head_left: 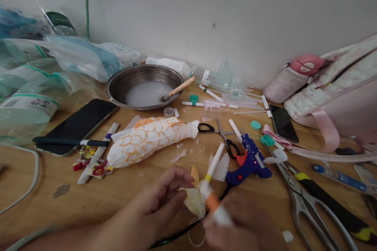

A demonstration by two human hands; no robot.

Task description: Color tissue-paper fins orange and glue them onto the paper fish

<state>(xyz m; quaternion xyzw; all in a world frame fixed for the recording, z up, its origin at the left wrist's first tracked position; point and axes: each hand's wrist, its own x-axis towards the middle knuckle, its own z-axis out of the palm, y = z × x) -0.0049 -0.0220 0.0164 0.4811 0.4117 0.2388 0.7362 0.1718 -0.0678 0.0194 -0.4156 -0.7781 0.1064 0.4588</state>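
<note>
My left hand (159,200) pinches a small yellowish scrap of paper (193,200) near the table's front edge. My right hand (241,225) grips an orange marker (212,203) whose tip rests on that scrap. Just beyond them lies a white paper fish (147,138) drawn with orange scales. A white marker with a yellow band (214,162) lies between the fish and a blue glue gun (249,160).
A steel bowl (118,82) with cloudy liquid and a stick stands at the back. Scissors (224,135), large shears (312,200), two phones (79,123) (283,122), several markers, caps, plastic bags at left and a pink bag (338,94) at right crowd the wooden table (88,200).
</note>
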